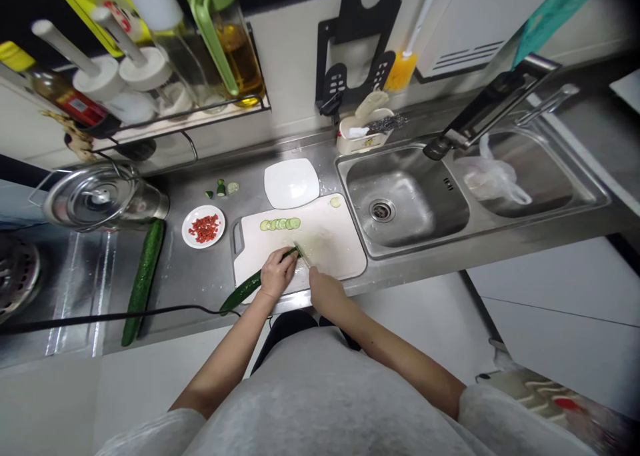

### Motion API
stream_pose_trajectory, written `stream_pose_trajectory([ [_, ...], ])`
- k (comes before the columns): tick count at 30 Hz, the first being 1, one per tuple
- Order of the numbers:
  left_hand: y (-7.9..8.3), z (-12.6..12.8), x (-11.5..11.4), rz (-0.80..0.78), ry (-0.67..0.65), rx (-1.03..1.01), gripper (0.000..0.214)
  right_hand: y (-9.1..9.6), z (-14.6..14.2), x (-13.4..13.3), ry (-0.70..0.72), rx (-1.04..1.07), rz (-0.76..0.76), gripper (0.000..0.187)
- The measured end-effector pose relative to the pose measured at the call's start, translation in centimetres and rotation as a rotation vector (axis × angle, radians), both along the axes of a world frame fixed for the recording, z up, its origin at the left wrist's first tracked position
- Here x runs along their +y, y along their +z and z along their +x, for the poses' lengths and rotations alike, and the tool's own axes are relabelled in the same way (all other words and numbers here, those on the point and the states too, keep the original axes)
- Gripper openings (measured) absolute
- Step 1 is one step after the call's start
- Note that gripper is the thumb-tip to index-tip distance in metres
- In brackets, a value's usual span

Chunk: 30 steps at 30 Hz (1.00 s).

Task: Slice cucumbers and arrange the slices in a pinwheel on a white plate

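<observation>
My left hand (278,273) is closed around a cucumber (242,292) that lies slantwise over the near left part of the white cutting board (345,233). My right hand (324,292) grips a knife (303,256), its handle mostly hidden in the fist. The blade is at the cucumber's cut end, just beyond my left fingers. Farther up the board lies a row of overlapping cucumber slices (280,224). A single slice (335,202) sits by the far right corner.
Behind the board stands a white square plate (291,183). To the left are a round plate (193,238) with red pieces, cucumber scraps (221,189) and a whole cucumber (143,284). A double sink (405,203) is at the right. A black cable (175,307) crosses the left counter.
</observation>
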<state>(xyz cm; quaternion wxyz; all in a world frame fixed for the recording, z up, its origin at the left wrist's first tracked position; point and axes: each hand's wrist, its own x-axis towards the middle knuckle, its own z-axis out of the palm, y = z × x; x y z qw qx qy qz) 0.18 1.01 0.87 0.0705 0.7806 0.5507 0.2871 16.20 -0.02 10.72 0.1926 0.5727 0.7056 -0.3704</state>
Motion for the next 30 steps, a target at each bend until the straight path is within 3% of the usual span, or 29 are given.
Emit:
stream_pose_trajectory([
  [30,-0.6,-0.1,-0.1,-0.058,0.009,-0.02,0.022,-1.3,0.3,-0.5,-0.008,-0.002,0.009,0.033],
])
